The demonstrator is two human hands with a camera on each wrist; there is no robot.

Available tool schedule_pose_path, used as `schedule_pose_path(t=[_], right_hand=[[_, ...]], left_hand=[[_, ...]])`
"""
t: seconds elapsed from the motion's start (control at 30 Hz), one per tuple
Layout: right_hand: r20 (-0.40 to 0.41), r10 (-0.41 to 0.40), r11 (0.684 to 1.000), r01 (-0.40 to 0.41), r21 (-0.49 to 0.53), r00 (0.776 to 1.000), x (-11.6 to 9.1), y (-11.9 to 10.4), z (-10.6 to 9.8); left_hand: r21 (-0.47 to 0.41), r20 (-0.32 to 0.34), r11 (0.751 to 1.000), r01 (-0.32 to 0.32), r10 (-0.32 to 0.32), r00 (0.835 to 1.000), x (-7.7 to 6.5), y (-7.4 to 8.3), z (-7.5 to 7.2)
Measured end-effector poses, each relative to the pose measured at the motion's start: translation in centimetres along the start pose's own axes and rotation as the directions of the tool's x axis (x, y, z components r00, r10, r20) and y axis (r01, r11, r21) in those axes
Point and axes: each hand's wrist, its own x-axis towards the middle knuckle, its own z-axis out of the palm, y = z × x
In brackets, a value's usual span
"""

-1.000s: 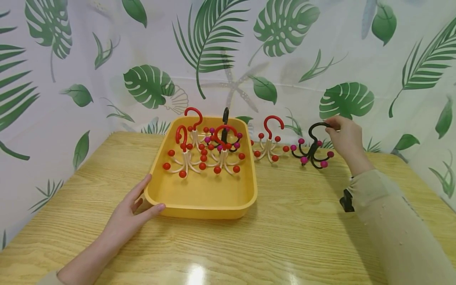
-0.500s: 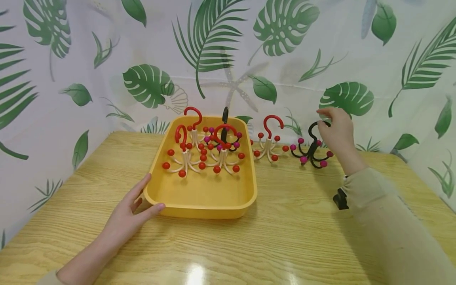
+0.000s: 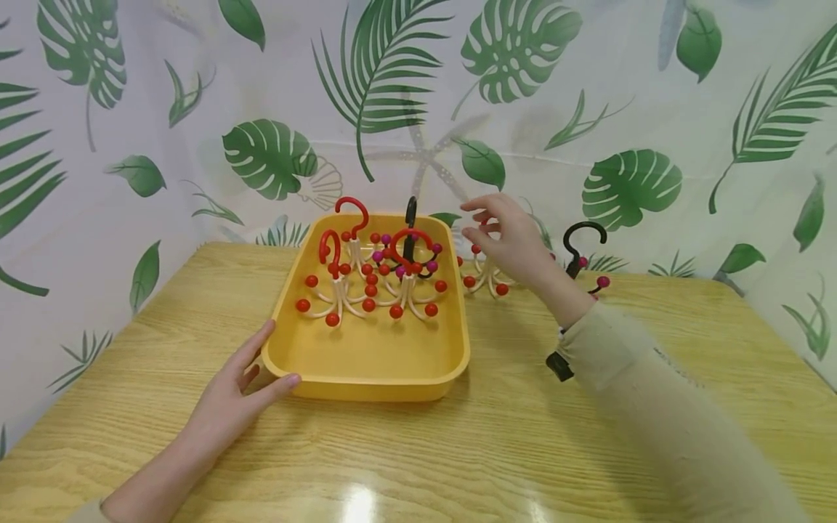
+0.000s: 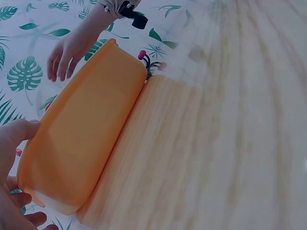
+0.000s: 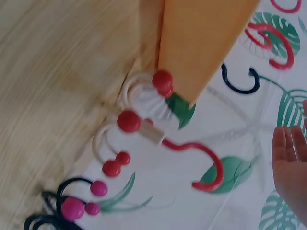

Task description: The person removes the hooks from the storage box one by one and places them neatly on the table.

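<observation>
My left hand (image 3: 225, 399) rests at the front left corner of a yellow tray (image 3: 379, 363), its thumb along the front rim and its fingers at the left side. In the tray stand three cream hook hangers with red hooks and ball tips, one of them a front left hanger (image 3: 338, 290), plus a black hanger (image 3: 410, 247) with magenta balls. My right hand (image 3: 516, 243) is raised, fingers loosely bent, holding nothing. Behind it, partly hidden, stands another red-hooked hanger (image 5: 151, 132) right of the tray. A second black hanger (image 3: 585, 229) is partly covered by my right arm.
The wood-grain table (image 3: 392, 457) carries everything. A leaf-patterned cloth (image 3: 418, 87) hangs upright at its back edge, close behind the hangers. A black strap piece (image 3: 559, 365) juts from my right wrist.
My right hand has let go of the hook of the black hanger at the right and moved left to the red-hooked one. My left hand and the tray have stayed in place.
</observation>
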Motion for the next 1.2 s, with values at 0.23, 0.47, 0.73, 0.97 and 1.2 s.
schedule_pose_path(t=[0.23, 0.47, 0.73, 0.97, 1.2], right_hand=[[0.123, 0.042, 0.998, -0.048, 0.047, 0.992, 1.1, -1.7, 3.3], [0.140, 0.105, 0.994, -0.108, 0.014, 0.985, 1.8, -2.0, 5.0], [0.068, 0.097, 0.995, -0.097, -0.010, 0.993, 1.8, -2.3, 5.5], [-0.018, 0.035, 0.999, -0.035, 0.022, 0.999, 1.5, -3.1, 4.8], [-0.042, 0.015, 0.997, -0.012, 0.075, 0.999, 1.1, -4.3, 2.9]], left_hand=[[-0.005, 0.001, 1.000, 0.003, -0.003, 1.000, 0.0, 0.0, 0.1], [-0.002, 0.000, 1.000, 0.003, -0.003, 1.000, 0.0, 0.1, 0.1], [0.026, -0.004, 1.000, 0.002, -0.002, 1.000, -0.1, 0.2, 0.0], [0.034, -0.004, 0.999, 0.004, -0.004, 1.000, -0.1, 0.1, 0.0], [0.039, -0.005, 0.999, 0.002, -0.002, 1.000, 0.0, 0.2, 0.1]])
